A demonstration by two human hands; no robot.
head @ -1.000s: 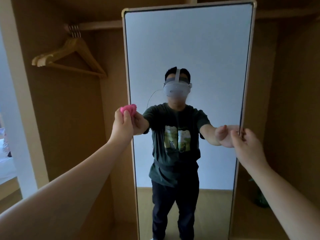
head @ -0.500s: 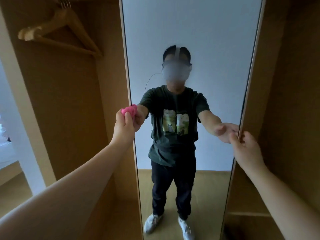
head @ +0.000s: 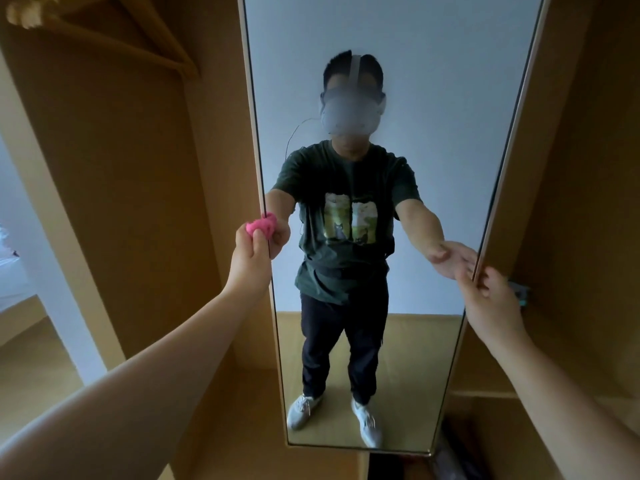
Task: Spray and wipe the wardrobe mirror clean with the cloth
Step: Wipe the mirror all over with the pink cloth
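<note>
The left hand point(head: 251, 261) grips the bunched pink cloth point(head: 262, 227), pressing it to the left edge of the tall wardrobe mirror point(head: 415, 64) at about mid-height. The right hand point(head: 491, 303) curls its fingers round the mirror's right edge. A wooden hanger point(head: 104, 32) hangs in the compartment to the left

A bedroom in a home is suggested. An open wooden wardrobe point(head: 138, 202) is seen, with a full-length mirror point(head: 433, 64) set upright at 12 o'clock between its compartments. A wooden clothes hanger point(head: 114, 39) is hung in the compartment at 10 o'clock, and a shelf point(head: 485, 394) is fitted low in the compartment at 4 o'clock. What looks like white bedding point(head: 8, 268) is glimpsed at 9 o'clock, past the wardrobe's side panel, above a wooden floor point(head: 24, 344). A plain pale wall is reflected in the glass.
</note>
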